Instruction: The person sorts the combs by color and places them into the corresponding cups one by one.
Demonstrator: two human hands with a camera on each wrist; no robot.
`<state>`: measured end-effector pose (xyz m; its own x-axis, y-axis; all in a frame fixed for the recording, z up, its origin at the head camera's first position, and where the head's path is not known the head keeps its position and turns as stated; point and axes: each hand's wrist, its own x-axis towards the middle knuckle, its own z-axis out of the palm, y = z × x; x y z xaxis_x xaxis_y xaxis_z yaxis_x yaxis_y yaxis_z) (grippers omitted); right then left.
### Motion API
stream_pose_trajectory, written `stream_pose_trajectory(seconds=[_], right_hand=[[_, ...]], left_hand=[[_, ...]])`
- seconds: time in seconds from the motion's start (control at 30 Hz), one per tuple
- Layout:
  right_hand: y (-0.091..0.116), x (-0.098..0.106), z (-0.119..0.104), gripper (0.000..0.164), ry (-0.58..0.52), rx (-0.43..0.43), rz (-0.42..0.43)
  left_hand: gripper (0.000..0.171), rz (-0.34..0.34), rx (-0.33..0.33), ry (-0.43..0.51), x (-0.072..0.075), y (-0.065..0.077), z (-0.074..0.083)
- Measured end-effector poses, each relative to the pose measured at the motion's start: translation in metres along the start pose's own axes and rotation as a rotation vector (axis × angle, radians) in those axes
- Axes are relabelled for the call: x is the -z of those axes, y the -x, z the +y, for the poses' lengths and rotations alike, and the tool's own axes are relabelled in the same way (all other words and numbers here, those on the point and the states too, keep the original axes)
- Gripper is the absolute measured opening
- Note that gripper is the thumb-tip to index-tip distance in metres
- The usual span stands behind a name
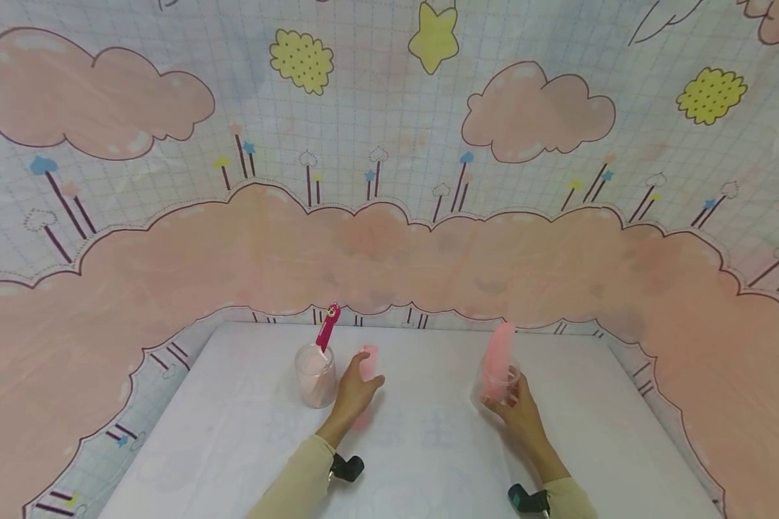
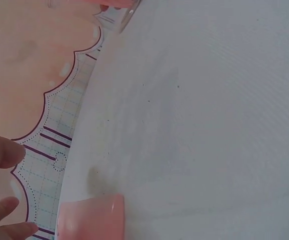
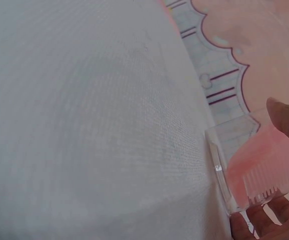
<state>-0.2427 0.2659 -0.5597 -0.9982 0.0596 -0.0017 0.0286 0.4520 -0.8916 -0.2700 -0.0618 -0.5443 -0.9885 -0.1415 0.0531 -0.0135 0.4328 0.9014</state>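
My left hand (image 1: 355,389) hovers over a long pink translucent object (image 1: 368,364) lying on the white table, its fingers and thumb spread apart. One blunt end of that pink object (image 2: 91,220) shows in the left wrist view; the hand hides its middle. My right hand (image 1: 521,414) grips a clear cup (image 1: 477,389) at the right, thumb on one side and fingers round the other. A pink comb (image 1: 500,349) leans in this cup; its teeth are plain in the right wrist view. Left of my left hand stands another clear cup (image 1: 314,375) holding a red-handled item (image 1: 327,328).
The white table (image 1: 422,461) ends at the back against a patterned cloth (image 1: 389,267) with clouds and stars. That cloth also lies past both side edges. Black wrist cameras (image 1: 347,468) sit by both sleeves.
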Motion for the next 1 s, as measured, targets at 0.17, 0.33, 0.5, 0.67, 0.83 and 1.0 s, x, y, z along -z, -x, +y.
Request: stream_pose_trajectory(seconds=[0.17, 0.33, 0.5, 0.67, 0.83, 1.0], right_hand=[[-0.001, -0.001, 0.0, 0.093, 0.006, 0.003, 0.007], [-0.001, -0.001, 0.001, 0.093, 0.005, 0.004, 0.014], [0.001, -0.002, 0.0, 0.092, 0.01, 0.011, 0.018], [0.003, -0.001, -0.001, 0.092, -0.004, -0.006, 0.01], [0.002, 0.0, -0.001, 0.093, -0.011, -0.011, 0.002], [0.002, -0.001, -0.003, 0.093, -0.006, -0.022, 0.007]], left_hand=[[0.061, -0.022, -0.001, 0.007, -0.001, -0.003, -0.005], [0.064, -0.024, 0.021, -0.007, -0.003, -0.006, -0.004], [0.07, -0.027, 0.088, -0.074, -0.008, -0.009, -0.002], [0.073, 0.016, 0.071, -0.144, -0.012, -0.011, -0.002], [0.072, 0.054, 0.061, -0.204, -0.015, -0.012, -0.002], [0.076, 0.055, 0.073, -0.297, -0.018, -0.011, 0.002]])
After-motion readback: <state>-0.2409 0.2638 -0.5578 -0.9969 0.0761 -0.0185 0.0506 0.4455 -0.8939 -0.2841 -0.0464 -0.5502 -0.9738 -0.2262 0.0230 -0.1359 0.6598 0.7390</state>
